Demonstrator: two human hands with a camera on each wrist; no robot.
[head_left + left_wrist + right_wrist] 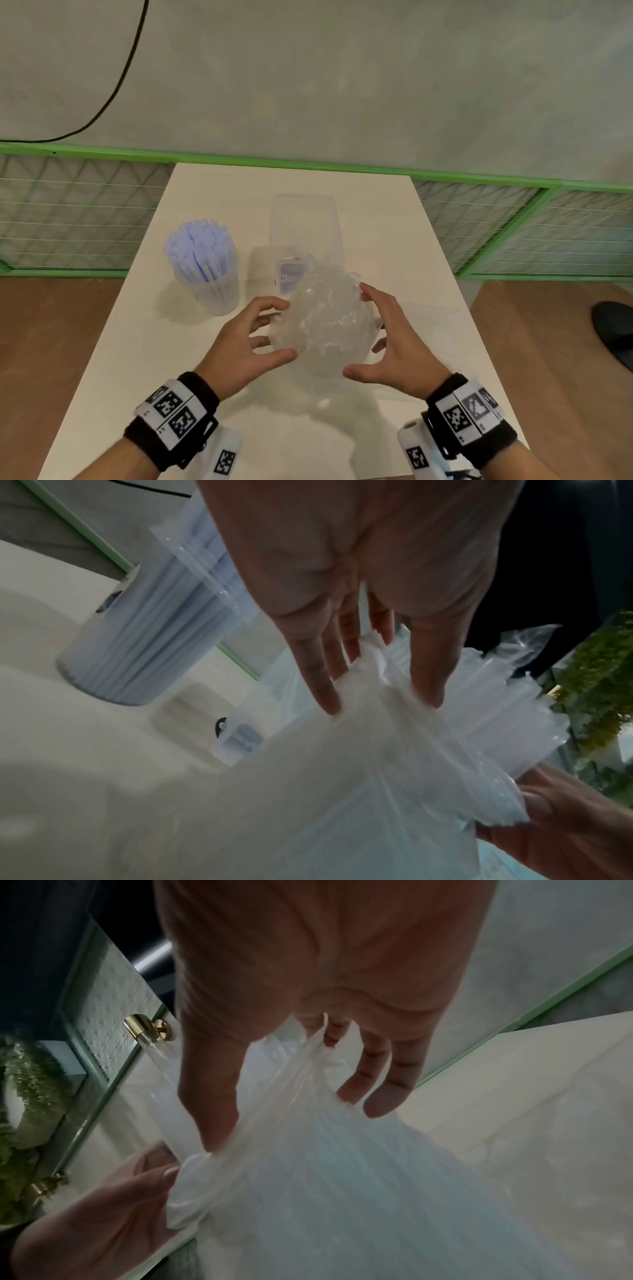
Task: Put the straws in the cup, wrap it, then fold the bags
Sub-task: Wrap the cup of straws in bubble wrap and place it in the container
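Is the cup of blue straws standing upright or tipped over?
Upright. In the head view the cup stands on its base on the table, left of both hands, with the blue straws pointing up out of its mouth.

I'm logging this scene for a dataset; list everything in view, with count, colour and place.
table: one, white, centre.
cup: one, translucent, table's left, upright.
straws: one bundle, pale blue, standing in the cup.
crumpled bag: one, clear, between both hands.
flat bag: one, clear, behind the crumpled bag.
fence: one, green, behind the table.
cable: one, black, far left.
left hand: fingers on the crumpled bag.
right hand: likewise.
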